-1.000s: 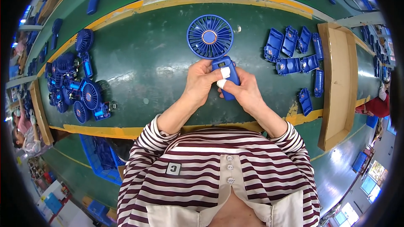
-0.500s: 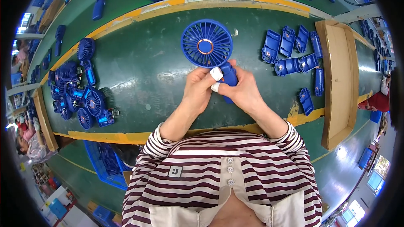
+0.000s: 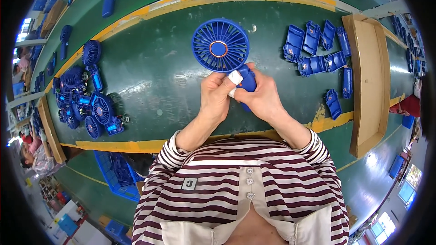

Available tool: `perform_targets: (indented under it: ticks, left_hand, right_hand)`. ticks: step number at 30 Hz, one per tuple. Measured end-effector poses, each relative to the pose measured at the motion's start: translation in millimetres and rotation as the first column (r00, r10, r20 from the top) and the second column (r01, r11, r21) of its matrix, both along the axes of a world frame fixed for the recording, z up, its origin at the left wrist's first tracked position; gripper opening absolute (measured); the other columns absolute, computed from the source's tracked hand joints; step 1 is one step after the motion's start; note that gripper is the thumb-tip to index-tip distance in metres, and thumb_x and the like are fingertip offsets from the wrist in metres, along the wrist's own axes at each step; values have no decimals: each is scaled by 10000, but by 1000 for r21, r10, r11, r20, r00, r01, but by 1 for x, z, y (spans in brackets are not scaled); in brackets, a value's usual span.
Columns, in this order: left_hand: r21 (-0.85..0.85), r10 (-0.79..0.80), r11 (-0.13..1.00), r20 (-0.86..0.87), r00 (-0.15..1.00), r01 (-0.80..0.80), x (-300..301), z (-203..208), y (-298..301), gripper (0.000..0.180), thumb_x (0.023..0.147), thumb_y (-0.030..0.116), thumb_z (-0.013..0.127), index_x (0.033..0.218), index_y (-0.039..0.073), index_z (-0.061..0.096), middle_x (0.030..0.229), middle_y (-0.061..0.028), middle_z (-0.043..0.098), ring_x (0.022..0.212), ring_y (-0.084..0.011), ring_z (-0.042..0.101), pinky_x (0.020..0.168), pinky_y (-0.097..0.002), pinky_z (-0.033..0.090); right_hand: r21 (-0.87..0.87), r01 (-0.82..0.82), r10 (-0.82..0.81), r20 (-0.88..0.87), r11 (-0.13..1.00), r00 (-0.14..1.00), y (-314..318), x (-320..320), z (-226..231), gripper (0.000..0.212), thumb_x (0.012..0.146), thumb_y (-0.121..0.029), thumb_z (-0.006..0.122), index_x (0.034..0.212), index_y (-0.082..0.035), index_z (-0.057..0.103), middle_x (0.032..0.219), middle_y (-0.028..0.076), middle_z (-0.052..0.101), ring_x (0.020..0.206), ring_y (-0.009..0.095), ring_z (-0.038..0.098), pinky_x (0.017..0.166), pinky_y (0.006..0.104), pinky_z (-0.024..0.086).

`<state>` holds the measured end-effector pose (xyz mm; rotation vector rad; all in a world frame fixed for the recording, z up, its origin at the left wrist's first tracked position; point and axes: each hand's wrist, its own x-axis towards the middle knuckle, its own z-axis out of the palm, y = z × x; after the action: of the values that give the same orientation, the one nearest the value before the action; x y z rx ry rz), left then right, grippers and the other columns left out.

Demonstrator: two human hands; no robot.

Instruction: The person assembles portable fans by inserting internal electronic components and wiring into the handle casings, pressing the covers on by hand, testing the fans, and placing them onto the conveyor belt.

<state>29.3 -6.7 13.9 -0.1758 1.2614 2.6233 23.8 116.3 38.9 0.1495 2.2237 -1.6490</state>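
A blue handheld fan (image 3: 220, 45) is held above the green table, its round grille pointing away from me and its handle in my hands. My left hand (image 3: 215, 95) closes on the upper handle just under the grille, its white-wrapped thumb pressed against the handle. My right hand (image 3: 262, 93) wraps the handle from the right side, also with a white covering at the thumb tip. Most of the handle is hidden by my fingers. Both forearms rest near the yellow front edge of the table.
At left lies a pile of half-assembled blue fans (image 3: 75, 97). Several empty blue handle shells (image 3: 312, 65) lie at right, beside a cardboard tray (image 3: 363, 86). Beyond the yellow edge, finished-looking fans (image 3: 109, 0) lie on another green surface. A blue crate (image 3: 110, 177) stands below the table.
The fan's grille has shifted slightly left and tilted a little against the handle. Both hands keep their grip, and the view has shifted slightly.
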Motion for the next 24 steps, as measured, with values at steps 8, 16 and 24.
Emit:
perform_targets:
  ticks: [8, 16, 24]
  left_hand:
    - [-83, 49, 996, 141, 989, -37, -6, -2, 3, 248, 839, 134, 563, 1025, -28, 581, 988, -119, 634, 695, -111, 597, 450, -202, 423]
    - [-71, -122, 990, 40, 992, 124, -18, -4, -9, 359, 771, 19, 557, 1119, -52, 505, 1087, -193, 579, 917, -212, 601, 784, -308, 499]
    - [-74, -67, 995, 70, 995, 72, -22, -8, -3, 331, 762, 29, 573, 1078, -58, 522, 1005, -182, 613, 838, -201, 621, 716, -291, 515]
  right_hand:
    - [-105, -5, 21, 146, 994, 989, 2, -8, -10, 363, 665, -179, 669, 952, 12, 558, 744, 109, 608, 675, 185, 609, 613, 303, 473]
    - [-463, 31, 76, 210, 886, 975, 8, -11, -9, 261, 738, -55, 611, 964, 36, 517, 797, 104, 603, 619, 171, 594, 570, 267, 490]
    - [-495, 82, 56, 257, 865, 965, 9, -13, -6, 235, 736, -42, 599, 946, 30, 522, 767, 102, 597, 605, 166, 591, 541, 262, 478]
